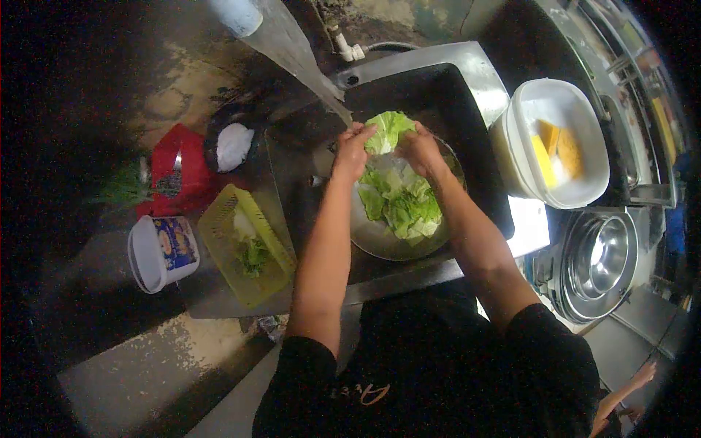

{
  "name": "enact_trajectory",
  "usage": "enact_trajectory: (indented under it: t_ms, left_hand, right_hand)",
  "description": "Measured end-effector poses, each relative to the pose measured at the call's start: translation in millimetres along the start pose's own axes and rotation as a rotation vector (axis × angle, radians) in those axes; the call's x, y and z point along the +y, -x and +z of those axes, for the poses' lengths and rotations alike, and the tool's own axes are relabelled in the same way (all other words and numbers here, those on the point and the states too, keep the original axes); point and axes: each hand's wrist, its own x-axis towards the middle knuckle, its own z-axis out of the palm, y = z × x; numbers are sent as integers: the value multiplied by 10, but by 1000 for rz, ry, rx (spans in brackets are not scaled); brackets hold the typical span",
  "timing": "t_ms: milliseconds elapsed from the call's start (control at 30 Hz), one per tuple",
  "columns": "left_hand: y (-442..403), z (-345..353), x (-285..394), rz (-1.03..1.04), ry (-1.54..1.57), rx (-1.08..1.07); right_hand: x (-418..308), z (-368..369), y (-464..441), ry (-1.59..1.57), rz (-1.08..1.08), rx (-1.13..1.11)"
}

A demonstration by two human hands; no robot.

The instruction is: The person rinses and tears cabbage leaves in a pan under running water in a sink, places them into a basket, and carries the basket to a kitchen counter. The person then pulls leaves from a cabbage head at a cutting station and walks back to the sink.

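Note:
My left hand [351, 152] and my right hand [422, 151] hold a green lettuce leaf [388, 131] between them, its pale rib toward me. The fingers of both hands are closed on its edges. Below the leaf, a wide round bowl [369, 239] sits in the dark sink [478, 157] with several loose lettuce leaves [405, 204] in it. A clear plastic sleeve [296, 55] hangs from a pale pipe [237, 16], and its lower end comes close to my left fingers. Whether water runs from it, I cannot tell.
Left of the sink are a yellow-green basket [213, 232] with greens, a white tub [148, 255], a red bag [191, 153] and a white bag [234, 146]. On the right stand a white container [517, 120] with yellow sponges and stacked metal bowls [602, 252]. Another person's arm [626, 390] shows lower right.

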Motion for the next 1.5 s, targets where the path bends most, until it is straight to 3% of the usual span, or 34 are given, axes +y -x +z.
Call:
enact_trajectory:
  t_ms: [67, 100, 167, 300, 500, 633, 733, 800, 833, 867, 933, 1000, 1033, 1100, 1167, 1233, 1300, 1333, 1367, 1400, 1467, 1500]
  left_hand:
    - [-41, -11, -25, 60, -258, 28]
    - [-51, -15, -34, 89, -387, 42]
    - [-43, -67, -27, 47, -246, 30]
    - [43, -100, 48, 58, 11, 100]
    - [81, -196, 91, 57, -772, 1]
    - [354, -238, 462, 242, -745, 129]
    - [781, -524, 700, 424, -831, 332]
    - [1321, -617, 995, 409, -766, 423]
    - [1507, -930, 997, 448, -836, 574]
    - [1734, -1267, 1049, 558, -1144, 660]
    - [2283, -2093, 1146, 781, -2399, 496]
    - [2599, -2323, 1064, 299, -1571, 736]
    - [2714, -2243, 1034, 217, -1666, 753]
    - [2856, -1910, 1015, 42, -1855, 780]
    - [2811, -1730, 1058, 411, -1771, 866]
    - [2644, -1541, 913, 513, -1444, 826]
    - [2299, -1131, 695, 468, -1069, 570]
    - [2081, -808, 619, 321, -872, 417]
    - [1793, -800, 394, 310, -819, 228]
    - [1458, -841, 127, 242, -815, 215]
    - [921, -626, -171, 152, -423, 424]
    - [696, -629, -216, 126, -273, 305]
  right_hand:
    - [-114, 129, 163, -83, 138, -2]
    - [-97, 148, 162, 5, 102, -17]
    - [-55, 191, 155, 178, 30, -50]
    - [46, 2, -24, 42, -23, -78]
    - [164, 43, -35, 126, 73, -151]
    - [316, 137, -156, 302, 110, -254]
    - [269, 499, -233, 281, 90, -390]
    - [198, 623, -379, 260, 96, -479]
    - [195, 587, -475, 431, 106, -473]
    - [244, 502, -532, 773, 72, -442]
    - [434, 235, -651, 1457, -14, -353]
    - [834, -313, -497, 1868, -116, -280]
    - [1213, -775, -488, 2137, -287, -289]
    - [1507, -1032, -358, 2167, -414, -290]
    - [1451, -890, -196, 1711, -294, -270]
    - [1504, -966, -538, 1606, -333, -284]
    - [940, -353, -370, 1407, -265, -438]
    - [775, -104, -304, 1171, -150, -391]
    - [662, 57, -263, 934, -42, -340]
    - [560, 177, -234, 694, 59, -290]
    - [337, 365, -164, 519, 43, -382]
    - [255, 394, -141, 431, 34, -422]
